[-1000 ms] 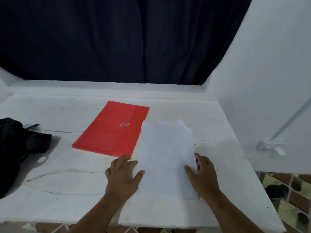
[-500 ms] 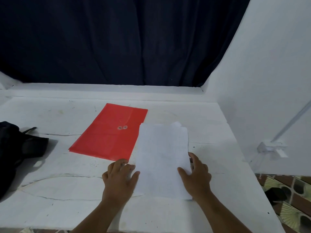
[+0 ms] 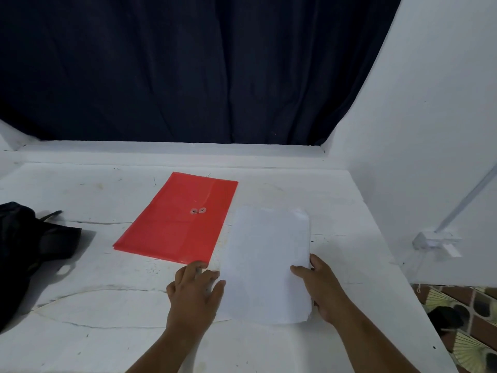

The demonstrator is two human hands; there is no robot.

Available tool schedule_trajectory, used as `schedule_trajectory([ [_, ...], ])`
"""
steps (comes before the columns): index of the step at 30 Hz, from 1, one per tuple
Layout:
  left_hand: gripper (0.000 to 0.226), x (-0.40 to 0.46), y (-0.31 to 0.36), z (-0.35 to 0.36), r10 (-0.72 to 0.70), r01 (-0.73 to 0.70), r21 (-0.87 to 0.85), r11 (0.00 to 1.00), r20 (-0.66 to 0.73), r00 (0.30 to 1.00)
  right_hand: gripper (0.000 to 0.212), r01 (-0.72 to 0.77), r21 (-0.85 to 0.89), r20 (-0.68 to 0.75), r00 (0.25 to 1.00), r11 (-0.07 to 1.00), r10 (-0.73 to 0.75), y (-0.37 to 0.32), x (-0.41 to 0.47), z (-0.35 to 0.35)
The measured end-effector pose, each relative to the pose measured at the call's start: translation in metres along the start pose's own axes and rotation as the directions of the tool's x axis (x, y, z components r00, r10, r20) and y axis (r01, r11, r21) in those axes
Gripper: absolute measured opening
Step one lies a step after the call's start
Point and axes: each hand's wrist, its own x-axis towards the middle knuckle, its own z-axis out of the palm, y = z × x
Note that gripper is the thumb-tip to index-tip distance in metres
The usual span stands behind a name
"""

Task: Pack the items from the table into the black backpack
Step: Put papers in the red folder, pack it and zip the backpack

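Note:
A stack of white paper (image 3: 266,262) lies on the white table (image 3: 107,305), near its front edge. My left hand (image 3: 193,294) rests on the table against the stack's left edge, thumb touching the paper. My right hand (image 3: 322,289) holds the stack's right edge, thumb on top and fingers curled round the side. A red string-tie envelope (image 3: 177,222) lies flat just left of the paper and behind my left hand. The black backpack (image 3: 24,251) slumps at the table's far left, partly out of frame.
A dark curtain (image 3: 188,63) hangs behind the table. A white wall (image 3: 416,130) runs along the right side, with a small clear bracket (image 3: 433,240) fixed to it. Patterned floor tiles (image 3: 470,319) show beyond the table's right front corner.
The loose, fanned paper has been pushed into a narrower, tidier stack. Both hands have moved inward along its sides; my right thumb now lies on top.

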Motion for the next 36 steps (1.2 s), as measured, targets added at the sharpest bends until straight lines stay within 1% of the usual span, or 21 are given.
schedule_trajectory([
  [3,0.030,-0.001,0.002,-0.003,-0.019,0.020,-0.018,1.000,0.022,1.000,0.033,0.017,-0.096,-0.032,0.999,0.995,-0.020,-0.002,-0.001,0.006],
  [6,0.029,-0.003,0.008,-0.010,-0.054,0.056,-0.048,0.997,0.043,0.998,0.036,0.078,-0.174,-0.072,0.993,0.982,-0.092,-0.007,-0.009,0.012],
  [9,0.035,0.001,0.020,-0.025,-0.152,0.166,-0.144,0.976,0.101,0.983,0.039,0.158,-0.168,-0.049,0.984,0.973,-0.168,-0.021,-0.017,0.013],
  [10,0.037,0.004,0.023,-0.032,-0.191,0.213,-0.224,0.951,0.115,0.975,0.040,0.184,-0.153,-0.032,0.981,0.971,-0.191,-0.027,-0.020,0.013],
  [13,0.039,0.021,0.035,-0.054,-0.274,0.242,-0.507,0.827,0.011,0.962,0.038,0.249,-0.110,0.000,0.968,0.962,-0.251,-0.045,-0.027,0.015],
  [14,0.039,0.030,0.041,-0.065,-0.291,0.258,-0.573,0.778,0.035,0.956,0.038,0.269,-0.092,0.012,0.963,0.959,-0.269,-0.051,-0.030,0.018],
  [15,0.037,0.040,0.046,-0.074,-0.303,0.305,-0.649,0.697,0.119,0.945,0.037,0.287,-0.078,0.023,0.958,0.955,-0.287,-0.057,-0.031,0.022],
  [16,0.033,0.052,0.049,-0.083,-0.280,0.352,-0.736,0.579,0.225,0.933,0.038,0.305,-0.067,0.032,0.952,0.950,-0.304,-0.063,-0.033,0.028],
  [18,0.023,0.073,0.048,-0.097,-0.163,0.431,-0.837,0.339,0.399,0.903,0.038,0.350,-0.071,0.034,0.937,0.934,-0.349,-0.075,-0.035,0.040],
  [19,0.024,0.081,0.045,-0.102,-0.107,0.436,-0.853,0.287,0.423,0.900,0.038,0.377,-0.093,0.023,0.926,0.922,-0.376,-0.080,-0.035,0.046],
  [20,0.027,0.087,0.042,-0.107,-0.066,0.416,-0.867,0.272,0.415,0.907,0.037,0.401,-0.129,0.007,0.915,0.907,-0.404,-0.084,-0.035,0.052],
  [21,0.027,0.091,0.039,-0.111,-0.063,0.386,-0.875,0.291,0.386,0.921,0.036,0.425,-0.174,-0.008,0.901,0.888,-0.433,-0.088,-0.036,0.057],
  [22,0.023,0.095,0.036,-0.115,-0.087,0.344,-0.874,0.342,0.335,0.938,0.035,0.444,-0.221,-0.025,0.888,0.868,-0.460,-0.090,-0.035,0.063],
  [24,0.017,0.100,0.035,-0.121,-0.111,0.210,-0.813,0.544,0.179,0.978,0.035,0.470,-0.277,-0.069,0.860,0.838,-0.505,-0.094,-0.036,0.073],
  [25,0.019,0.100,0.035,-0.123,-0.072,0.129,-0.761,0.636,0.108,0.992,0.036,0.484,-0.287,-0.095,0.844,0.827,-0.527,-0.094,-0.037,0.079],
  [26,0.020,0.099,0.035,-0.125,-0.019,0.046,-0.718,0.694,0.045,0.999,0.036,0.501,-0.292,-0.124,0.825,0.815,-0.552,-0.094,-0.038,0.085],
  [28,0.022,0.097,0.037,-0.129,0.067,-0.083,-0.679,0.729,-0.049,0.997,0.038,0.534,-0.298,-0.182,0.782,0.791,-0.596,-0.094,-0.040,0.096],
  [30,0.027,0.094,0.038,-0.131,0.101,-0.140,-0.672,0.727,-0.097,0.990,0.044,0.558,-0.289,-0.223,0.751,0.778,-0.621,-0.094,-0.043,0.106],
  [32,0.034,0.094,0.035,-0.132,0.104,-0.152,-0.690,0.708,-0.110,0.988,0.051,0.568,-0.257,-0.257,0.740,0.782,-0.621,-0.092,-0.046,0.113],
  [34,0.040,0.093,0.030,-0.129,0.080,-0.125,-0.712,0.691,-0.097,0.992,0.052,0.576,-0.240,-0.302,0.721,0.782,-0.624,-0.088,-0.047,0.117],
  [36,0.046,0.092,0.026,-0.127,0.047,-0.084,-0.727,0.682,-0.072,0.996,0.051,0.575,-0.281,-0.317,0.700,0.768,-0.640,-0.083,-0.047,0.119],
])
